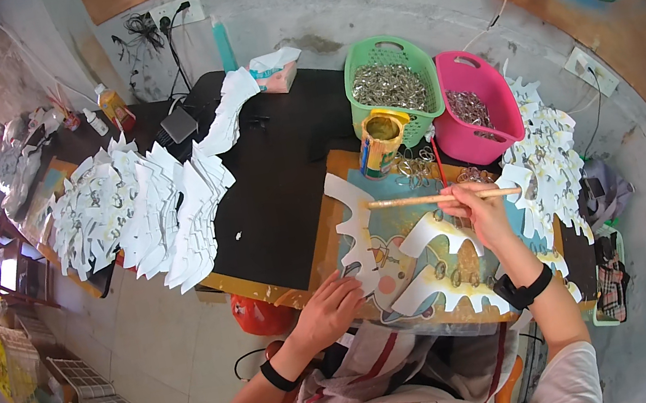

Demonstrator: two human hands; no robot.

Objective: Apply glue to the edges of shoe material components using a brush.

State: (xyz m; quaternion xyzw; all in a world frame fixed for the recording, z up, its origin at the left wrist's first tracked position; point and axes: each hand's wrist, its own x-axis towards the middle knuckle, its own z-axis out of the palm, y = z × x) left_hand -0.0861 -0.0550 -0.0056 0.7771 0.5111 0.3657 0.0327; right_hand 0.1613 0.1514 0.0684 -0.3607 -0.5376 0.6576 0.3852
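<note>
My right hand (474, 210) is closed around a thin wooden stick (408, 202). The stick's left end lies over a curved white cut-out (357, 234) with a scalloped edge. At that cut-out's lower end, my left hand (332, 307) rests with its fingers stretched out on the edge. More white cut-outs lie to the right on the printed board, among them one (440, 237) near my right wrist and another (448, 287) closer to me. These carry yellowish patches and small metal rings. An open, stained tin (382, 140) stands beyond the stick.
A green basket (387, 50) and a pink basket (475, 61), both holding small metal pieces, stand at the back. Stacked white cut-outs (194, 197) lie left on the black table (277, 235), with a ringed pile (540, 148) at right. A tissue pack (277, 72) sits near the wall.
</note>
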